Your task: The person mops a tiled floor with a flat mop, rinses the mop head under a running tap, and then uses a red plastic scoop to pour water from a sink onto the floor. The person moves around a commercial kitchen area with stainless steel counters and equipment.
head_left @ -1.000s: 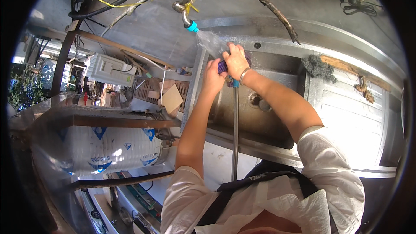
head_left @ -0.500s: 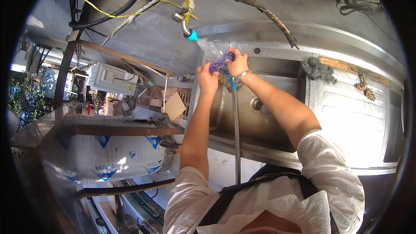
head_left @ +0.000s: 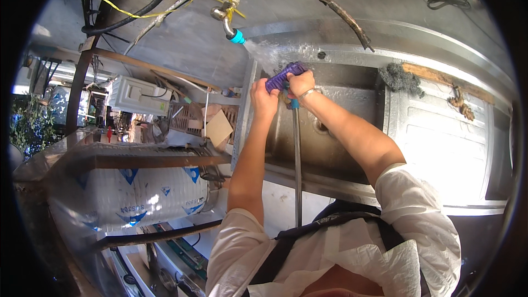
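Note:
A purple, ridged mop head (head_left: 281, 78) is held over the far left part of the sink (head_left: 346, 159). My left hand (head_left: 264, 100) is closed on its near left end, thumb on top. My right hand (head_left: 301, 83), with a bracelet at the wrist, grips it from the right side. A metal pole (head_left: 298, 170) with a teal collar runs from under the mop head towards my body; how the two join is hidden by my right hand. Water sprays from the tap's teal nozzle (head_left: 237, 37) just beyond the mop head, splashing around its far side.
A grey scouring pad (head_left: 400, 80) lies right of the basin, beside a wooden strip (head_left: 440, 82) and a ginger-like root (head_left: 460, 104). A dark branch-like pipe (head_left: 335, 8) hangs over the back edge. A film-wrapped cylinder (head_left: 148, 198) stands at left.
The mop head has turned slightly, so its ridged purple side shows more fully. Both hands keep their grip with little shift. Water still sprays from the nozzle.

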`<state>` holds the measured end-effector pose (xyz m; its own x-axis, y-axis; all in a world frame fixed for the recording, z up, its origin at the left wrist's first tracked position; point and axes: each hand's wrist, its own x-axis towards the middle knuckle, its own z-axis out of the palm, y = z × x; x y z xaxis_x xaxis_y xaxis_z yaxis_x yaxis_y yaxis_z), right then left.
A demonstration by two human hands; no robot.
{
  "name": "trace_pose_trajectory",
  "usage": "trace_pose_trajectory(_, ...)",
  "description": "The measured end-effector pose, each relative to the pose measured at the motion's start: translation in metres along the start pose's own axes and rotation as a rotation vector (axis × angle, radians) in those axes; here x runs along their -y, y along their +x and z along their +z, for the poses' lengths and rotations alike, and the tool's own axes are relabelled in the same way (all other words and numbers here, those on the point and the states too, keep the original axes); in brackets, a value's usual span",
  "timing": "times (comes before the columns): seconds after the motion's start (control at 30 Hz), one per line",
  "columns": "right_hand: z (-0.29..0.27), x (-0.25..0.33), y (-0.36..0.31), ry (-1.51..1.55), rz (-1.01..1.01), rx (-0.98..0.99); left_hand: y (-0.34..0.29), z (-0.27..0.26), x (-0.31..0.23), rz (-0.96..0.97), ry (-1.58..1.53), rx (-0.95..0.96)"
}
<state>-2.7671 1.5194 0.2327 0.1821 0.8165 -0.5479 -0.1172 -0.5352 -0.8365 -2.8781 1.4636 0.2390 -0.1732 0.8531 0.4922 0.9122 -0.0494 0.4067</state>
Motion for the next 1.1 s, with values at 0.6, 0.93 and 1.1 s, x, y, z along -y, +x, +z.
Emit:
trace_pose_trajectory(0.6,0.006,-0.022,-0.049,0.240,0.156,0.239,-0.045,0.000,0.055,-0.217,-0.245,0.190)
trace_pose_trajectory(0.93,-0.005,-0.027,-0.044,0.128,0.127,0.131,-0.095,0.020,0.054,-0.722,-0.754,0.053)
trace_pose_trajectory(1.1,-0.008,-0.033,-0.039,0.240,0.130,0.150,-0.153,0.036,0.054,-1.334,-0.819,0.855)
